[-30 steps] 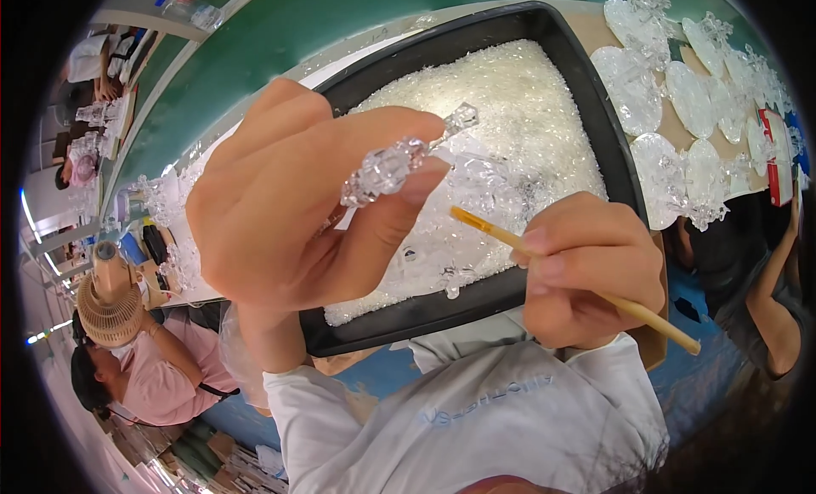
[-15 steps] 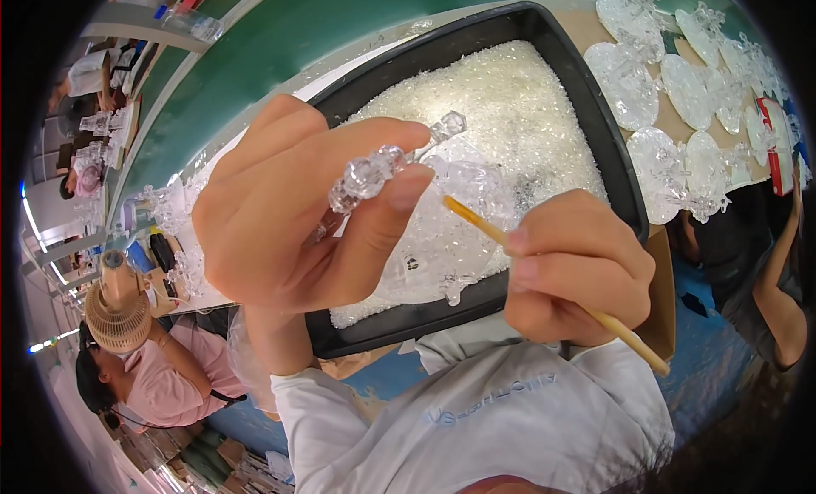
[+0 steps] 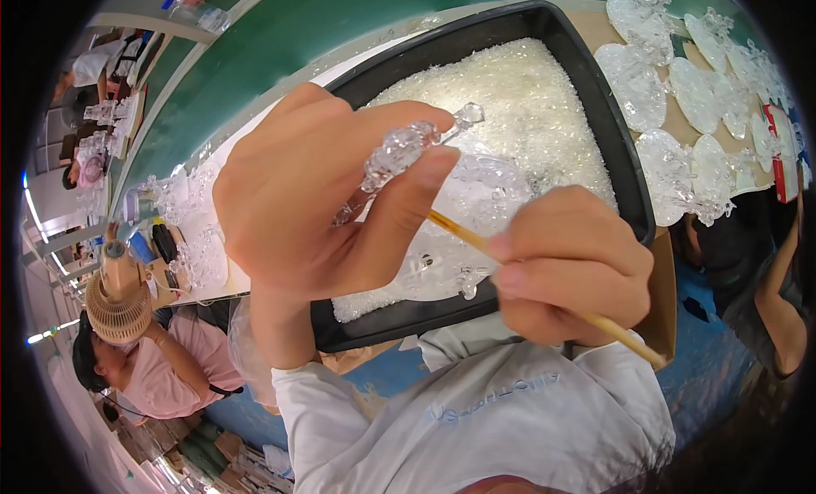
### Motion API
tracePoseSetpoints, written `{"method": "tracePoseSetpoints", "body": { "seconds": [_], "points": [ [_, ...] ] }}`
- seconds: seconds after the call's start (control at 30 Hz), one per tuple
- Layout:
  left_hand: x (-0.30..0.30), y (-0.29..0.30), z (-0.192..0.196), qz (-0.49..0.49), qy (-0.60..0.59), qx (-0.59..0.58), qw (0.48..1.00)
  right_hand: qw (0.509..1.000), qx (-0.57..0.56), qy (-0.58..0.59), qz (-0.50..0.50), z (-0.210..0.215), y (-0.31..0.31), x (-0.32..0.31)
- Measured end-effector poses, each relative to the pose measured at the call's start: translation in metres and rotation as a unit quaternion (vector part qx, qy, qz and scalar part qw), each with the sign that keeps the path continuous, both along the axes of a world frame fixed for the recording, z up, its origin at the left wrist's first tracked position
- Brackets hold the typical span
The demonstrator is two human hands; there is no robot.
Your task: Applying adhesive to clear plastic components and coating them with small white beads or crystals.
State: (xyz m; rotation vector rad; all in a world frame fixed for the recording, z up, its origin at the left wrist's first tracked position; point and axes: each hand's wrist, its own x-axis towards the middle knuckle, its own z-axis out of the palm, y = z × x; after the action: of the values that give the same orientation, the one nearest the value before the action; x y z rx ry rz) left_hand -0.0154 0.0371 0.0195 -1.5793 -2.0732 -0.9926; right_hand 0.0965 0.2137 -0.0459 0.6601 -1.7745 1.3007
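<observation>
My left hand [image 3: 319, 192] pinches a clear, faceted ornament piece [image 3: 399, 156] between thumb and forefinger; a knobbed end sticks out beyond the fingertips. In my right hand [image 3: 578, 264] is a thin, yellowish wooden stick [image 3: 616, 334], gripped like a pen. Its darker tip meets the lower edge of my left thumb in the picture; whether it touches the thumb or the piece I cannot tell. Below both hands, a larger clear plastic piece [image 3: 489, 181] lies on clear granules [image 3: 510, 86] in a black tray [image 3: 586, 77]. My left hand covers part of the tray.
Several clear disc-shaped ornaments [image 3: 633, 86] stand on the board at the right, by a red and white object [image 3: 778, 150]. More clear pieces [image 3: 200, 239] lie left of the tray. One person in pink [image 3: 178, 358] sits at left near a beige fan [image 3: 117, 311]; another person's arm [image 3: 778, 298] shows at right.
My left hand has shifted slightly right and turned the clear piece a little. The stick's tip has moved left and down, in toward my left thumb.
</observation>
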Motion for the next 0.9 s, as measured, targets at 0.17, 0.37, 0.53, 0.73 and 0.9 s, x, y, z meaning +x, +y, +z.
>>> {"method": "tracePoseSetpoints", "body": {
  "seconds": [0.17, 0.37, 0.53, 0.73, 0.9],
  "points": [
    [0.0, 0.002, 0.001, -0.005, 0.001, -0.029, 1.0, 1.0, -0.01, 0.007, -0.001, -0.005, -0.001, 0.004],
    [-0.002, 0.0, 0.001, -0.005, 0.01, 0.0, 1.0, 0.998, -0.034, -0.028, -0.051, -0.003, 0.001, 0.01],
    [-0.004, -0.002, 0.001, -0.032, 0.02, 0.016, 0.999, 0.996, -0.069, 0.01, -0.064, -0.007, -0.003, 0.006],
    [-0.005, -0.003, 0.0, -0.029, 0.016, 0.019, 0.999, 0.997, -0.068, -0.01, -0.039, -0.005, 0.0, 0.008],
    [-0.005, -0.003, 0.001, -0.026, 0.022, 0.015, 0.999, 0.996, -0.08, 0.004, -0.043, -0.008, -0.001, 0.007]
  ]
}}
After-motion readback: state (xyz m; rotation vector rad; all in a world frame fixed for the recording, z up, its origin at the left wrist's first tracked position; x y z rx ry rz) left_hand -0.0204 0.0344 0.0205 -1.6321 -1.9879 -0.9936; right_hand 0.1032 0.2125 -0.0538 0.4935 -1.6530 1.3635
